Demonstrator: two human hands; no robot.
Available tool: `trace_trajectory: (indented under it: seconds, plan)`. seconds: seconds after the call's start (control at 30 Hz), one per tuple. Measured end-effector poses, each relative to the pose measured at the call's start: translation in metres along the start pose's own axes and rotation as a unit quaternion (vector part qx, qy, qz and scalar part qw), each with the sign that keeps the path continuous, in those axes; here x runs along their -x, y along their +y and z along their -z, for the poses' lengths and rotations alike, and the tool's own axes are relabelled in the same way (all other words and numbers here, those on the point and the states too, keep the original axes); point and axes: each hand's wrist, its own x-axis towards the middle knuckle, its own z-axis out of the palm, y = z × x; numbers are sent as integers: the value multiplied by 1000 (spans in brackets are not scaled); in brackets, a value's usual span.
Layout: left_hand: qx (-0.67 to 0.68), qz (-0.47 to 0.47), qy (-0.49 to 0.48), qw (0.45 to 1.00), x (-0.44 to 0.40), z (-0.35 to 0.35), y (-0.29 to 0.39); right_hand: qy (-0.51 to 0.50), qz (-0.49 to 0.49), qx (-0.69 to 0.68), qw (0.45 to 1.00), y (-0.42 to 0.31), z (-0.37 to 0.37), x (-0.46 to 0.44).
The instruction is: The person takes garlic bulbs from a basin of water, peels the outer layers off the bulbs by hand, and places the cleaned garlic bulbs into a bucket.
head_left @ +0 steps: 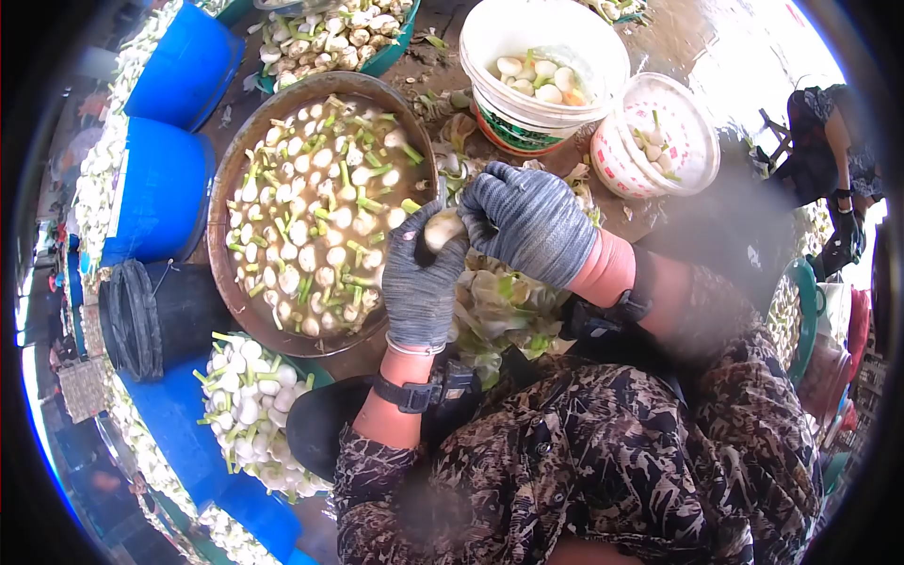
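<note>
My left hand [421, 287], in a grey knit glove, is closed around a pale garlic bulb [443, 229] with a green stem end poking out to the left. Against it, my right hand [529, 221], gloved the same way, is curled with its fingers bent in. Whatever its fingertips pinch is hidden. Just left of both hands stands a wide round basin [222, 202] of murky water, full of floating peeled bulbs [306, 226] with green stems. Below the hands lies a heap of stripped skins [508, 315].
A white bucket [485, 89] and a smaller white tub [612, 169], each with some peeled bulbs, stand beyond my right hand. Unpeeled bulbs [330, 38] fill a green basin at the top. Blue tubs [160, 193], a black bucket [174, 315] and piled white bulbs [250, 405] line the left. Another person [833, 141] is at far right.
</note>
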Motion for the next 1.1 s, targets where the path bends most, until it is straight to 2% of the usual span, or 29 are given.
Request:
trace_trajectory:
  seconds: [0.07, 0.13, 0.17, 0.2, 0.27, 0.3, 0.37, 0.43, 0.47, 0.57, 0.6, 0.63, 0.67, 0.7, 0.73, 0.77, 0.83, 0.87, 0.9, 0.97, 1.07, 1.1]
  plan:
    - [11, 7, -22, 1000, -1, 4, 4, 12, -11, -16, 1000, 1, -3, 0]
    - [23, 12, -43, 999, 0, 3, 5, 9, -62, -84, 995, 1, -5, -1]
    - [115, 23, -38, 992, 0, 0, 2, 10, -63, -83, 995, 2, -5, -1]
    - [206, 35, -34, 977, 1, -3, -2, -6, -96, -153, 984, 3, -6, -1]
    - [245, 39, -56, 967, 1, 0, -16, -25, -161, -286, 944, 10, -10, 0]
    - [283, 43, -77, 955, 1, 2, -19, -24, -162, -286, 944, 20, -16, 0]
    - [289, 38, -74, 954, 2, 6, -18, -2, -261, -330, 907, 46, -22, 1]
    - [468, 82, -121, 871, 2, 11, -19, 58, -185, -89, 977, 70, -13, 0]
    - [494, 103, -121, 855, 3, 13, -15, 54, -167, 9, 984, 88, -16, 2]
    - [511, 108, -160, 837, 0, 20, -22, 112, -75, 47, 990, 80, -11, 3]
    - [512, 110, -158, 837, 2, 21, -23, 126, -13, -19, 992, 52, 4, -6]
    - [435, 110, -147, 882, 4, 21, -22, 141, 46, -84, 985, 31, 15, -10]
    - [353, 109, -137, 919, 5, 21, -21, 85, 78, -67, 991, 22, 18, -6]
    - [352, 111, -139, 919, 7, 20, -20, 28, 109, -50, 992, 14, 19, -3]
    - [319, 98, -130, 933, 9, 16, -18, 25, 126, -24, 991, 10, 10, 1]
    - [287, 85, -121, 947, 10, 14, -16, 25, 127, -24, 991, 8, 6, 5]
    - [300, 79, -141, 940, 9, 15, -13, -40, 94, -19, 995, 5, 0, 10]
    - [299, 91, -165, 936, 10, 17, -11, 5, 119, -36, 992, 5, -5, 10]
    - [297, 103, -189, 930, 11, 19, -10, 2, 123, -38, 992, 3, -5, 10]
    - [309, 112, -184, 926, 14, 19, -15, -31, 58, -43, 997, -1, -4, 12]
    - [330, 129, -182, 917, 14, 17, -17, -51, 46, -49, 996, -1, -4, 13]
    - [299, 111, -202, 926, 12, 18, -12, -52, 37, -52, 997, -2, -5, 15]
